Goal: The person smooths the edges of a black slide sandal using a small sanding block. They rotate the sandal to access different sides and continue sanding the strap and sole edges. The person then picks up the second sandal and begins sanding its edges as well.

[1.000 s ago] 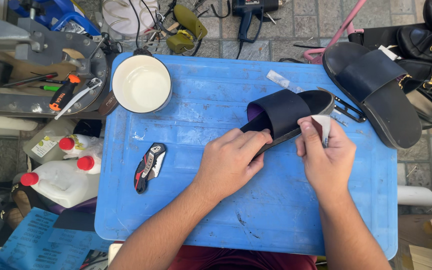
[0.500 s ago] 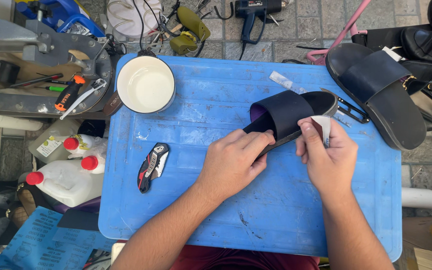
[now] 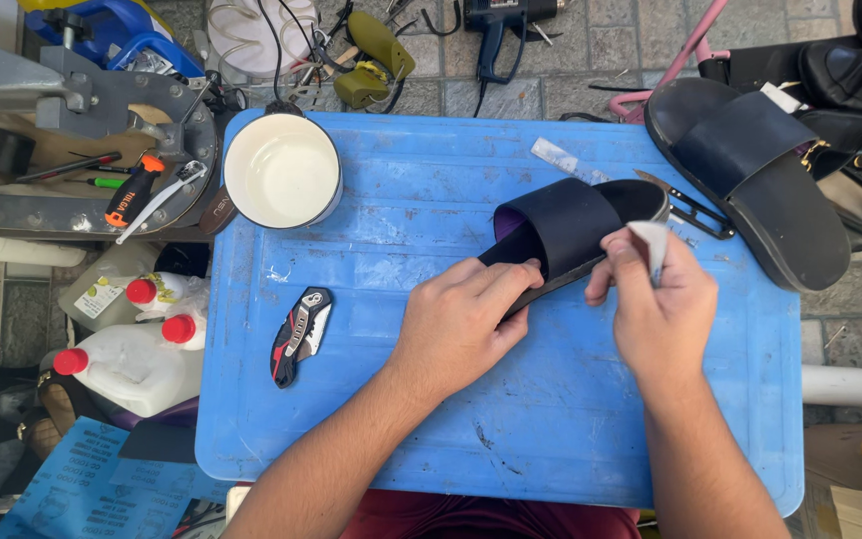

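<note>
on the blue table [image 3: 371, 419]: one black slide sandal [image 3: 576, 235] pinned by the left hand [image 3: 461, 324]; right hand [image 3: 655, 304] pinching perhaps sandpaper [image 3: 650, 245]; beside, two red-capped white jugs [image 3: 137, 349].

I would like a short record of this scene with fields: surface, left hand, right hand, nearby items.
surface: blue plastic table
left hand: left hand presses down on the dark slide sandal, fingers at its strap
right hand: right hand pinches a small pale sheet at the sandal's sole edge
nearby items: white bowl, folding knife, second dark sandal at the table's right edge
</note>
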